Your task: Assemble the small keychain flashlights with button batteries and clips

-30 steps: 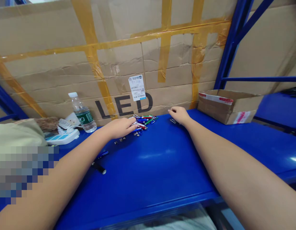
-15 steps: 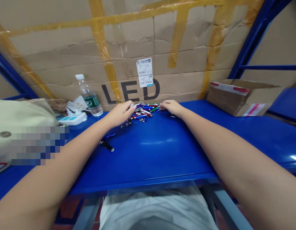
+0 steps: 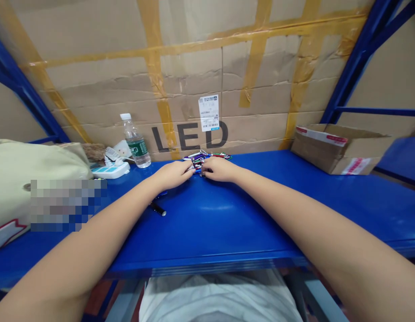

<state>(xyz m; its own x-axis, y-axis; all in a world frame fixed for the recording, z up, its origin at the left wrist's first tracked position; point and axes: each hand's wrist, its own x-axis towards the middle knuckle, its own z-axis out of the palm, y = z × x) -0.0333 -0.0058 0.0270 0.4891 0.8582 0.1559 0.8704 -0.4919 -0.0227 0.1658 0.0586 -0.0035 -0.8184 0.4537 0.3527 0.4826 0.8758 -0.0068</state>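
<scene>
A heap of small, shiny pen-like metal tubes (image 3: 221, 155) with clips, in red, blue, green, purple and silver, lies at the back of the blue table (image 3: 207, 228). At its left front edge, my left hand (image 3: 175, 173) is closed, thumb and fingers pinching what looks like a small silvery tube. My right hand (image 3: 222, 169) reaches over the front of the heap, fingers curled down; what they hold is hidden. Both hands' fingertips are close together. A black tube (image 3: 158, 209) lies apart, near my left forearm, with a blue tube (image 3: 163, 194) partly covered behind it.
A water bottle (image 3: 137, 145) and a white power strip (image 3: 110, 170) stand at back left, beside a pale bag (image 3: 42, 163). At back right sits an open cardboard box (image 3: 328, 150). A large taped carton (image 3: 261, 94) rises behind the table, between blue metal posts (image 3: 350, 67).
My right hand has moved left from the heap's right end onto its front. My left hand has come slightly lower on the heap's left side. The camera view has tilted up a little.
</scene>
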